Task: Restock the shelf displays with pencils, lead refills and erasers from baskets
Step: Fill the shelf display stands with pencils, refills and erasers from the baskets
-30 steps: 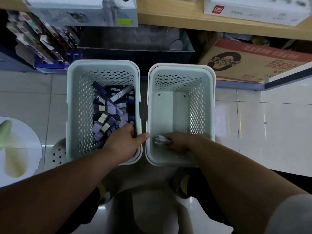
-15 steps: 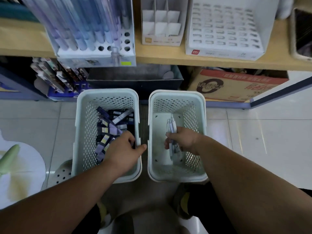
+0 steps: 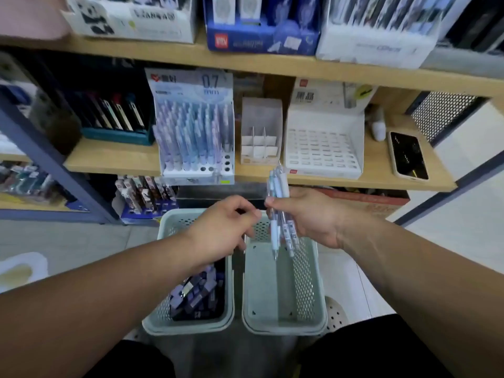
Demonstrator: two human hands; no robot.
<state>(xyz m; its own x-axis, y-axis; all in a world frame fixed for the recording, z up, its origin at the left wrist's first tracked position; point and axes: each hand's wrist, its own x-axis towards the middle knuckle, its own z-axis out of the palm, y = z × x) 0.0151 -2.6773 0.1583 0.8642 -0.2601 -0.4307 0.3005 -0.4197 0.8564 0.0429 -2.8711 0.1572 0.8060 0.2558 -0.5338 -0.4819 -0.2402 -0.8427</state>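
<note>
Right hand grips the pencil bunch, left hand loosely curled, empty: peel one off with left, seat it in a free hole of the stand.

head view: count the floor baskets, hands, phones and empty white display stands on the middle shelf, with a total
baskets: 2, left basket, right basket
hands: 2, left hand, right hand gripping pencils
phones: 1, phone
empty white stands: 2, divided stand, slotted stand
total: 7
</note>
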